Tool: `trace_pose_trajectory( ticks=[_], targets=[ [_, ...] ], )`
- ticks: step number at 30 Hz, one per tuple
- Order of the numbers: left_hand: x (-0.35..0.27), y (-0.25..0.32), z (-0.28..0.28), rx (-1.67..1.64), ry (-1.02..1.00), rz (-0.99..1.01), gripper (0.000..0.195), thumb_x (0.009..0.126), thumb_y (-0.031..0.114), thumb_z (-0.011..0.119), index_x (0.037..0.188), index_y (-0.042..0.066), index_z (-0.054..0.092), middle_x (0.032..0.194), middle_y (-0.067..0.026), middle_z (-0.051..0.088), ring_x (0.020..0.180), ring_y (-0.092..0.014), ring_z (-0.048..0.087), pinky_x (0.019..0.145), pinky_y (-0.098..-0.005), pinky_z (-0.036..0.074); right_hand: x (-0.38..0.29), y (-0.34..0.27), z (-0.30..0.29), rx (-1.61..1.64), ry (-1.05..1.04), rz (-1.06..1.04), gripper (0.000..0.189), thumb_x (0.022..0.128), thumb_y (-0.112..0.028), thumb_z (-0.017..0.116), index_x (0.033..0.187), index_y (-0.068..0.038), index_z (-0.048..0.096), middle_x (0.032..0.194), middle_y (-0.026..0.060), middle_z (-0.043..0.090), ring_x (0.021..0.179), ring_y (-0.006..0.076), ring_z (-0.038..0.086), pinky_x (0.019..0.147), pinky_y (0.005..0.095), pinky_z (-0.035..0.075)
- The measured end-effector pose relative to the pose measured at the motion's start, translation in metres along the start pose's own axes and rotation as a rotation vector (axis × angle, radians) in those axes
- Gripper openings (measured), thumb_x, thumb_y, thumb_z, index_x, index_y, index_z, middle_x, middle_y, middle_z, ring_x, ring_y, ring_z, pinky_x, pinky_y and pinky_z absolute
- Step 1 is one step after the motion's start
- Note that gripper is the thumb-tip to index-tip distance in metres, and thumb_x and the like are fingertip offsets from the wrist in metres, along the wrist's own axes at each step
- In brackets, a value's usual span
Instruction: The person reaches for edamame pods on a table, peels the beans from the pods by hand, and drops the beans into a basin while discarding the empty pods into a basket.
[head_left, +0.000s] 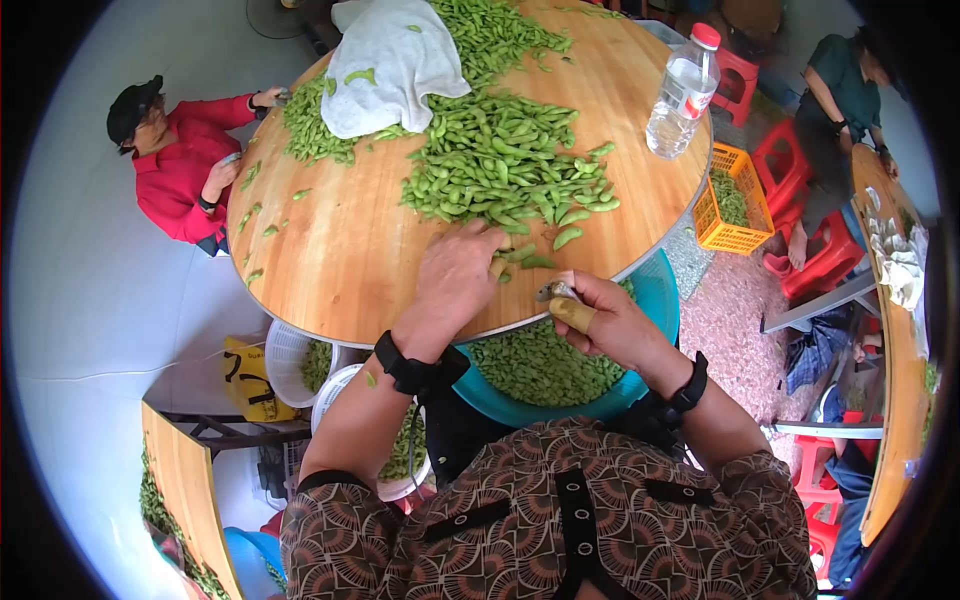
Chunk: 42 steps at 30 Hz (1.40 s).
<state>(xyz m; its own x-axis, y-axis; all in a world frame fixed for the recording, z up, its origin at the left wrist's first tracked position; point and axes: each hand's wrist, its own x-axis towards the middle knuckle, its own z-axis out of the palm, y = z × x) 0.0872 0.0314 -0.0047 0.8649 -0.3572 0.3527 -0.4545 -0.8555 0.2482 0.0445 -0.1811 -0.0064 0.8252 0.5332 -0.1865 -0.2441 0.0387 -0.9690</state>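
Note:
Green soybean pods (499, 150) lie heaped on a round wooden table (337, 277). My left hand (459, 274) rests at the near edge of the heap, fingers curled down by a few loose pods; whether it grips one is hidden. My right hand (611, 319) is over the table's near rim, its thumb covered in tan tape or a finger cot, holding a small metal tool (555, 291) whose kind I cannot tell. Under the rim below my hands stands a teal basin (664, 300) with many small green pods or beans (547, 367) in it.
A white cloth (390, 67) covers part of the heap. A water bottle (682, 90) stands at the table's right. A person in red (187, 157) works at the left. White baskets (289, 360), an orange crate (739, 236) and red stools (780, 165) stand around on the floor.

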Motion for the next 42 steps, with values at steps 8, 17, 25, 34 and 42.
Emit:
trace_pose_trajectory(
  ticks=[8, 17, 25, 34, 42],
  targets=[
    [0.0, 0.009, -0.013, 0.077, 0.077, 0.119, 0.019, 0.076, 0.004, 0.064, 0.094, 0.004, 0.06, 0.09, -0.0116, 0.06, 0.086, -0.034, 0.057, 0.074, -0.0449, 0.045, 0.002, 0.004, 0.003, 0.031, 0.023, 0.007, 0.012, 0.097, -0.015, 0.05, 0.105, -0.008, 0.056, 0.074, -0.0008, 0.053, 0.053, 0.005, 0.044, 0.046, 0.0202, 0.034],
    [-0.02, 0.045, -0.03, -0.636, 0.025, -0.153, 0.021, 0.083, -0.002, 0.061, 0.103, 0.003, 0.055, 0.082, -0.0177, 0.065, 0.071, -0.031, 0.067, 0.059, -0.0355, 0.052, 0.005, -0.004, 0.01, 0.149, 0.06, -0.099, 0.019, 0.101, -0.017, 0.043, 0.118, -0.011, 0.047, 0.078, 0.0021, 0.057, 0.052, 0.0075, 0.048, 0.043, 0.0201, 0.032],
    [-0.033, 0.04, -0.015, -0.872, 0.08, -0.162, 0.019, 0.089, -0.001, 0.055, 0.107, 0.004, 0.058, 0.08, -0.0081, 0.064, 0.072, -0.013, 0.063, 0.063, -0.0271, 0.049, -0.002, -0.01, 0.018, 0.178, 0.021, -0.11, 0.017, 0.101, -0.015, 0.042, 0.117, -0.01, 0.045, 0.077, 0.002, 0.056, 0.051, 0.0071, 0.048, 0.042, 0.02, 0.032],
    [-0.054, 0.049, -0.018, -0.93, 0.195, -0.175, 0.027, 0.094, 0.0, 0.051, 0.12, -0.001, 0.059, 0.108, -0.0077, 0.066, 0.096, -0.011, 0.062, 0.086, -0.0256, 0.048, -0.009, -0.01, 0.029, 0.23, -0.02, -0.118, 0.024, 0.1, -0.016, 0.046, 0.124, -0.012, 0.047, 0.074, -0.0007, 0.052, 0.048, 0.0049, 0.039, 0.041, 0.0191, 0.026],
    [-0.087, 0.076, -0.018, -0.377, 0.297, 0.127, 0.026, 0.092, 0.009, 0.057, 0.117, 0.004, 0.061, 0.09, -0.012, 0.065, 0.071, -0.02, 0.064, 0.061, -0.0329, 0.052, -0.042, -0.005, 0.026, 0.133, 0.047, 0.025, 0.035, 0.094, -0.015, 0.05, 0.129, -0.012, 0.046, 0.065, -0.0012, 0.045, 0.041, 0.0042, 0.031, 0.036, 0.0191, 0.024]
  ],
)
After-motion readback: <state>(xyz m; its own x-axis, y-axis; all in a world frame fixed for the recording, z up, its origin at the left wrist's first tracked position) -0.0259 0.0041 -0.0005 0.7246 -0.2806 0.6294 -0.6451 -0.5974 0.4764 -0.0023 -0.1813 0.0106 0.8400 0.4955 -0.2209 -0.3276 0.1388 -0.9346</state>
